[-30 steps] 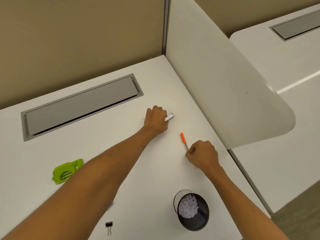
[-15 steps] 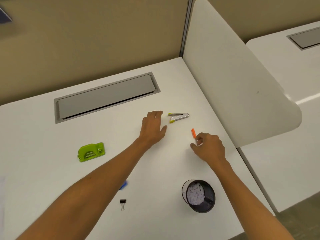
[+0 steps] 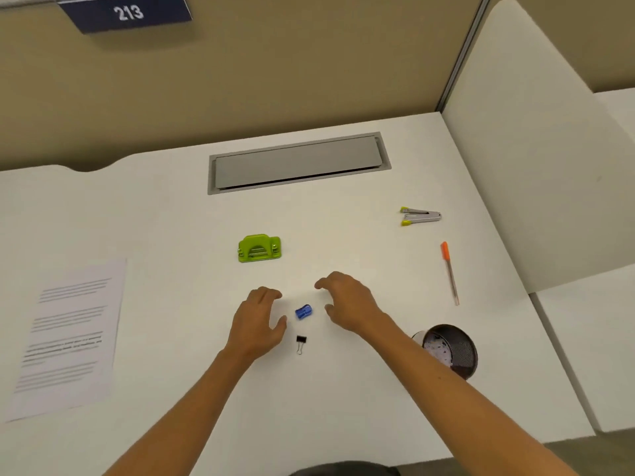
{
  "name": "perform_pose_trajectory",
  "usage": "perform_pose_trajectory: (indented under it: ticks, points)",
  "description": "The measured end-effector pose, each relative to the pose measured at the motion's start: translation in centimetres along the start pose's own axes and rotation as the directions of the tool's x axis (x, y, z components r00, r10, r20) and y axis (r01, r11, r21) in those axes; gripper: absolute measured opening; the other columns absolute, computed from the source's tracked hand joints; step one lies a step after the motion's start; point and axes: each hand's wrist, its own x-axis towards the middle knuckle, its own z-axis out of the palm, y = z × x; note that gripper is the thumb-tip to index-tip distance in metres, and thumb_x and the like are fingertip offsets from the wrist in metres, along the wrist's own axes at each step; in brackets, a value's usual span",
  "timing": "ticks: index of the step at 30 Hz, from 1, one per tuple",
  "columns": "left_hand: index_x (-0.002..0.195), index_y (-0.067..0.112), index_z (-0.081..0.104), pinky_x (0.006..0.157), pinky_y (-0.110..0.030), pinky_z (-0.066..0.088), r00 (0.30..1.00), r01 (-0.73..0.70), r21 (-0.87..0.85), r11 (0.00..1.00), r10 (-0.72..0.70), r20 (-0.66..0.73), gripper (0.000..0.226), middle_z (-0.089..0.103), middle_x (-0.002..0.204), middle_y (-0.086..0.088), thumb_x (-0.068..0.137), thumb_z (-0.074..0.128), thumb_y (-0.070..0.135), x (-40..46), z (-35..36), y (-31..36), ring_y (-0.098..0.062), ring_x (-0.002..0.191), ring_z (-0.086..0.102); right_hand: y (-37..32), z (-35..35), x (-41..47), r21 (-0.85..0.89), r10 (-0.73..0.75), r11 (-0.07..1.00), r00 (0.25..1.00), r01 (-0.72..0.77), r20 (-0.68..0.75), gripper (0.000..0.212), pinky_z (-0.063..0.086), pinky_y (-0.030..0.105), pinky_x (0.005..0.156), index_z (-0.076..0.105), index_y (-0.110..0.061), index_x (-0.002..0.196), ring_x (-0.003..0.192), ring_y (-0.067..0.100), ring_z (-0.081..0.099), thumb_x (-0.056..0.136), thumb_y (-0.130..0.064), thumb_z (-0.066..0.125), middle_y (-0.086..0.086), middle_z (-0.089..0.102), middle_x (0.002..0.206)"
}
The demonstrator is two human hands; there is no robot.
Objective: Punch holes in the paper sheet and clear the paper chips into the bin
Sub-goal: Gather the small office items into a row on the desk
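A green hole punch (image 3: 259, 248) sits on the white desk (image 3: 171, 207), just beyond my hands. A printed paper sheet (image 3: 67, 334) lies flat at the desk's left. A black mesh bin (image 3: 457, 348) with white paper chips inside stands at the near right. My left hand (image 3: 257, 321) and my right hand (image 3: 350, 304) hover low over the desk with fingers apart, holding nothing. Between them lie a small blue object (image 3: 303, 311) and a black binder clip (image 3: 300, 342).
A silver staple remover with yellow tips (image 3: 421, 216) and an orange-capped pen (image 3: 450, 273) lie at the right. A grey cable hatch (image 3: 297, 163) is set into the desk's back. A white divider panel (image 3: 536, 149) bounds the right side; a beige wall stands behind.
Both hands have pulled back from the staple remover and the pen, which now lie on the desk. The view has swung left, bringing the paper sheet into sight.
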Motion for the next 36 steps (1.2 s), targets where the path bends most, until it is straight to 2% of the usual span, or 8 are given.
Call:
perform_pose_trajectory:
  ticks: [8, 11, 15, 21, 26, 29, 32, 36]
  points:
    - [0.126, 0.014, 0.065, 0.063, -0.034, 0.057, 0.995, -0.013, 0.163, 0.987, -0.003, 0.102, 0.061, 0.059, 0.127, -0.01, 0.068, 0.068, -0.008, -4.3, 0.9, -4.1, -0.031, 0.106, 0.061, -2.0, 5.0, 0.8, -0.141, -0.166, 0.975, 0.986, 0.169, 0.033, 0.047, 0.042, 0.034, 0.07, 0.057, -0.02, 0.131, 0.119, 0.026, 0.045, 0.089, 0.001, 0.056, 0.003, 0.055, 0.13]
    - [0.11, 0.011, 0.073, 0.047, -0.027, 0.053, 0.99, -0.079, 0.194, 0.978, 0.054, 0.132, 0.05, 0.065, 0.107, -0.008, 0.064, 0.078, -0.009, -4.1, 1.2, -4.6, -0.028, 0.086, 0.067, -2.0, 5.2, 0.7, -0.127, -0.152, 0.98, 0.988, 0.151, -0.001, 0.039, 0.045, 0.036, 0.07, 0.062, -0.017, 0.125, 0.111, 0.027, 0.051, 0.09, -0.001, 0.056, 0.005, 0.06, 0.12]
    - [0.101, 0.014, 0.068, 0.055, -0.021, 0.039, 0.98, -0.127, 0.24, 0.963, 0.083, 0.183, 0.019, 0.059, 0.097, 0.0, 0.083, 0.07, 0.007, -3.3, 1.4, -5.0, -0.019, 0.07, 0.059, -1.7, 4.6, 0.5, -0.056, -0.112, 0.993, 0.991, 0.108, -0.072, 0.03, 0.046, 0.037, 0.072, 0.065, -0.016, 0.121, 0.106, 0.028, 0.053, 0.093, -0.011, 0.055, 0.006, 0.063, 0.113]
    - [0.083, 0.008, 0.062, 0.034, -0.026, 0.03, 0.938, -0.329, 0.373, 0.867, 0.255, 0.234, 0.035, 0.052, 0.078, -0.002, 0.059, 0.086, 0.002, -1.8, 1.3, -4.7, -0.018, 0.052, 0.047, 1.8, 0.8, 0.6, 0.073, 0.087, 0.995, 0.969, -0.072, -0.23, 0.027, 0.05, 0.036, 0.078, 0.067, -0.019, 0.116, 0.107, 0.025, 0.056, 0.09, -0.019, 0.058, 0.003, 0.065, 0.108]
    - [0.095, 0.008, 0.065, 0.04, -0.025, 0.036, 0.923, -0.382, 0.351, 0.855, 0.331, 0.198, 0.029, 0.058, 0.085, -0.002, 0.071, 0.08, 0.006, 1.3, 1.4, -2.6, -0.018, 0.056, 0.056, 8.8, -4.3, 0.1, 0.22, 0.37, 0.926, 0.855, -0.307, -0.363, 0.025, 0.053, 0.035, 0.076, 0.071, -0.02, 0.11, 0.097, 0.023, 0.063, 0.087, -0.026, 0.064, 0.002, 0.07, 0.101]
    - [0.097, 0.01, 0.065, 0.043, -0.027, 0.042, 0.916, -0.399, 0.293, 0.869, 0.366, 0.162, 0.015, 0.06, 0.088, -0.002, 0.091, 0.055, 0.02, 5.2, 2.0, 1.1, -0.021, 0.061, 0.06, 13.0, -6.1, -0.5, 0.322, 0.515, 0.853, 0.764, -0.411, -0.389, 0.021, 0.055, 0.036, 0.077, 0.073, -0.017, 0.103, 0.088, 0.024, 0.065, 0.086, -0.026, 0.068, 0.003, 0.072, 0.092]
    - [0.098, 0.007, 0.064, 0.047, -0.032, 0.047, 0.906, -0.417, 0.219, 0.882, 0.383, 0.181, 0.014, 0.061, 0.092, -0.006, 0.093, 0.062, 0.019, 9.4, 3.5, 6.6, -0.027, 0.068, 0.063, 15.8, -7.1, -0.5, 0.372, 0.588, 0.804, 0.713, -0.463, -0.382, 0.024, 0.054, 0.032, 0.071, 0.072, -0.019, 0.105, 0.09, 0.024, 0.065, 0.084, -0.029, 0.071, 0.002, 0.072, 0.095]
    - [0.111, 0.006, 0.059, 0.065, -0.037, 0.048, 0.92, -0.372, 0.141, 0.917, 0.346, 0.183, 0.025, 0.057, 0.109, -0.007, 0.103, 0.045, 0.025, 14.5, 6.1, 14.6, -0.028, 0.088, 0.06, 18.1, -7.8, 0.8, 0.369, 0.608, 0.792, 0.684, -0.487, -0.403, 0.03, 0.051, 0.032, 0.072, 0.069, -0.019, 0.112, 0.096, 0.024, 0.061, 0.085, -0.034, 0.069, 0.005, 0.07, 0.096]
